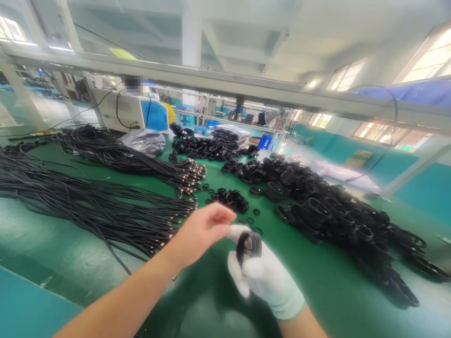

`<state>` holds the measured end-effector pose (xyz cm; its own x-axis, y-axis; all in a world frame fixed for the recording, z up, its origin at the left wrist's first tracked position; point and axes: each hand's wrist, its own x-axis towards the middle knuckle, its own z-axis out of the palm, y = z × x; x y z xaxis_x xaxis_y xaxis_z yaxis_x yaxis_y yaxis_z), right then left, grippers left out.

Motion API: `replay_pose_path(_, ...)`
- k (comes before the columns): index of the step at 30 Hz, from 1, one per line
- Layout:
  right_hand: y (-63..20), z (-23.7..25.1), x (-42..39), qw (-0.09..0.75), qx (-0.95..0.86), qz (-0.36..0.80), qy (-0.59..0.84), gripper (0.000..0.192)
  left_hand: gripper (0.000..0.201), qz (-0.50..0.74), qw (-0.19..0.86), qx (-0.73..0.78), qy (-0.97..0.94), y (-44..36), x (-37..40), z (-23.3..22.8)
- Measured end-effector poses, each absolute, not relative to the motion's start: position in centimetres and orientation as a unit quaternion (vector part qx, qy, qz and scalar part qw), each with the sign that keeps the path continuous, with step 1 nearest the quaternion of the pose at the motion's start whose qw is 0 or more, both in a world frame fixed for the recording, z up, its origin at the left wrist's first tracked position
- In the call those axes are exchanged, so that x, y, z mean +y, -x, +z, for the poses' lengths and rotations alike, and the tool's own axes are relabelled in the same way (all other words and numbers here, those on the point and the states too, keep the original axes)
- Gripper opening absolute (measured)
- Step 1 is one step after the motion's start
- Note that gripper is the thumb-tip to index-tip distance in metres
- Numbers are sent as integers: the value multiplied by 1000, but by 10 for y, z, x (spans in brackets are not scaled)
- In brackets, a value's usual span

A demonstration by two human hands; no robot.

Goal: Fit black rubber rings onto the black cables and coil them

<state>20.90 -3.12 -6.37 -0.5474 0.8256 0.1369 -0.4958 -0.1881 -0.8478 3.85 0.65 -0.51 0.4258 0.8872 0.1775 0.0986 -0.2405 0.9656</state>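
My right hand [260,272], in a white glove with a pale green cuff, is closed around a small coil of black cable [256,244]. My left hand [199,232] is bare, with its fingers stretched toward the gloved fingertips. Its thumb and fingers stand a little apart, and nothing shows between them. Just beyond both hands lies a pile of small black rings [230,199], with a few loose ones beside it. To the left, long black cables [105,199] are laid out with their metal-tipped ends toward the hands.
Many coiled black cables [317,211] are heaped along the right of the green table [214,305]. Farther back are more coils [207,148], a clear plastic bag [144,141] and a white and blue machine [130,110]. A metal shelf beam [225,80] crosses above the table.
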Motion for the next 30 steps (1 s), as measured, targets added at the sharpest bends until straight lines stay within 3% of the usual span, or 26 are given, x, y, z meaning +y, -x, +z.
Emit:
replay_pose_path(3,-208,-65,-31,394,-441,790,164,56,36,329,402,338,-785,-43,3,0)
replay_pose_path(6,-205,-67,-29,401,-367,817,193,55,27,304,387,333,-804,-43,10,3)
replay_pose_path(9,-203,-68,-26,421,-243,840,243,53,32,274,457,289,-795,-36,24,-1)
replay_pose_path(12,-199,-68,-25,376,-155,883,235,51,40,232,567,209,-763,-28,36,-10)
replay_pose_path(15,-199,-68,-27,383,-223,870,218,53,35,258,560,225,-754,-25,40,-16)
replay_pose_path(20,-211,-58,-26,402,-473,743,252,50,33,252,473,288,-794,-28,33,-12)
replay_pose_path(25,-213,-52,-27,389,-456,750,278,56,43,321,297,379,-816,-36,7,-20)
replay_pose_path(30,-201,-56,-33,403,-447,754,264,56,38,373,123,414,-821,-46,-12,-43)
